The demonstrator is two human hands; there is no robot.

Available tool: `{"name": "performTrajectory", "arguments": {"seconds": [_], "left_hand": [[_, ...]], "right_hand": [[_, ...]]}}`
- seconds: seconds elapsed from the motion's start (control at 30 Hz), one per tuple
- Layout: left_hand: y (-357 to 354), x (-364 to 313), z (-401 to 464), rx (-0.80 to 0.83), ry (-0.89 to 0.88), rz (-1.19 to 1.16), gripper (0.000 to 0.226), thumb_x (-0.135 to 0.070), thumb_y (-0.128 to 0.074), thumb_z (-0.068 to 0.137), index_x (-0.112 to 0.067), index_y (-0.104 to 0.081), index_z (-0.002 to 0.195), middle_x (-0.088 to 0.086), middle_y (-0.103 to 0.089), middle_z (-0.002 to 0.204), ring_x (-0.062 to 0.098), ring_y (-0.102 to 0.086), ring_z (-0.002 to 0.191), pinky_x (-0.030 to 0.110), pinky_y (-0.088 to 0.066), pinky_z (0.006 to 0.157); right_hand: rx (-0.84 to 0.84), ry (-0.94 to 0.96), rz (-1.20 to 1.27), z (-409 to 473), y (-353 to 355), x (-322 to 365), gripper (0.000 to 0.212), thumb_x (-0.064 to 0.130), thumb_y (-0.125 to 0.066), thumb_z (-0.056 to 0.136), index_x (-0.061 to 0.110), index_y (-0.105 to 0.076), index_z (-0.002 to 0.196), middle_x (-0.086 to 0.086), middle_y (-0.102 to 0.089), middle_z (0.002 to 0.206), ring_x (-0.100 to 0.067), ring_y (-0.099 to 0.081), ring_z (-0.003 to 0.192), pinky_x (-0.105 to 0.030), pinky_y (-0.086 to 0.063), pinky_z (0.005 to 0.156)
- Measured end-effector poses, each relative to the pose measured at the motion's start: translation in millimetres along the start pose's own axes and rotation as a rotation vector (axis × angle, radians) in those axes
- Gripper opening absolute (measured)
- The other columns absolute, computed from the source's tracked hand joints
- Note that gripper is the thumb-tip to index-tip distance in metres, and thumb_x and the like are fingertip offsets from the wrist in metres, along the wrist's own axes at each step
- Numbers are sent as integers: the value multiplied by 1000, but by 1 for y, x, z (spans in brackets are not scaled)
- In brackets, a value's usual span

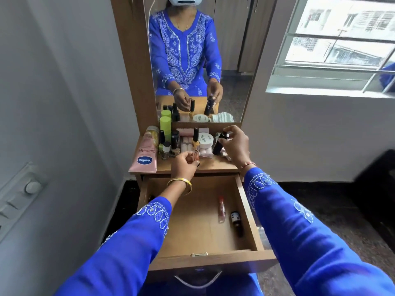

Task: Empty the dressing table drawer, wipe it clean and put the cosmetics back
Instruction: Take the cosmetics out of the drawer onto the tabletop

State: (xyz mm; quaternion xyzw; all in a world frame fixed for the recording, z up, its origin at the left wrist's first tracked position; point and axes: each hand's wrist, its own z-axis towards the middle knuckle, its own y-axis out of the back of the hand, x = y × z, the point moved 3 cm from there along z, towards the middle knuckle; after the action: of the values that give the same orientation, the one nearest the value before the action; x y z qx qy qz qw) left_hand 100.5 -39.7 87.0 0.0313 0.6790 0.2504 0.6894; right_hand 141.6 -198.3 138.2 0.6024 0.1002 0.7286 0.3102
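The wooden drawer is pulled out below the dressing table top. Inside it lie a slim pink-red tube and a small dark bottle, both near the right wall. My left hand is over the table's front edge, closed on a small orange-pink bottle. My right hand is over the right side of the top, gripping a black cylindrical bottle tilted above the surface. Several cosmetics crowd the table top.
On the top stand a pink Vaseline tube, a green bottle, nail polish bottles, a white jar and pink packets. A mirror rises behind. A wall stands left, a window right.
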Motion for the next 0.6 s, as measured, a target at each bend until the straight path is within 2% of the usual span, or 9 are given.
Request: {"name": "performTrajectory", "arguments": {"seconds": [0.2,0.37,0.47,0.6], "left_hand": [[-6,4,10,39,-2,38,27,-3,-67,77,0,-65,104,18,-70,98,29,-66,92,26,-47,78],[-9,5,15,37,-11,84,24,-8,-67,79,-3,-67,103,16,-71,97,26,-66,91,22,-43,72],[-9,5,16,21,-25,105,21,-8,-66,80,-4,-69,100,14,-72,96,20,-64,85,13,-35,62],[-9,6,18,10,-19,97,22,-5,-69,77,-6,-70,99,11,-73,97,21,-66,90,14,-40,69]], "right_hand": [[46,32,-98,11,-11,1,31,7,-65,81,9,-61,111,-14,-66,108,-31,-59,103,-40,-48,91],[50,77,-158,14,-15,2,30,3,-63,79,6,-62,109,-14,-67,108,-31,-60,101,-32,-46,83],[55,69,-166,13,-19,0,32,3,-63,78,6,-61,110,-16,-65,109,-30,-58,102,-30,-44,84],[58,88,-163,11,-21,0,32,3,-65,78,8,-62,110,-15,-64,108,-29,-57,103,-31,-44,88]]}}
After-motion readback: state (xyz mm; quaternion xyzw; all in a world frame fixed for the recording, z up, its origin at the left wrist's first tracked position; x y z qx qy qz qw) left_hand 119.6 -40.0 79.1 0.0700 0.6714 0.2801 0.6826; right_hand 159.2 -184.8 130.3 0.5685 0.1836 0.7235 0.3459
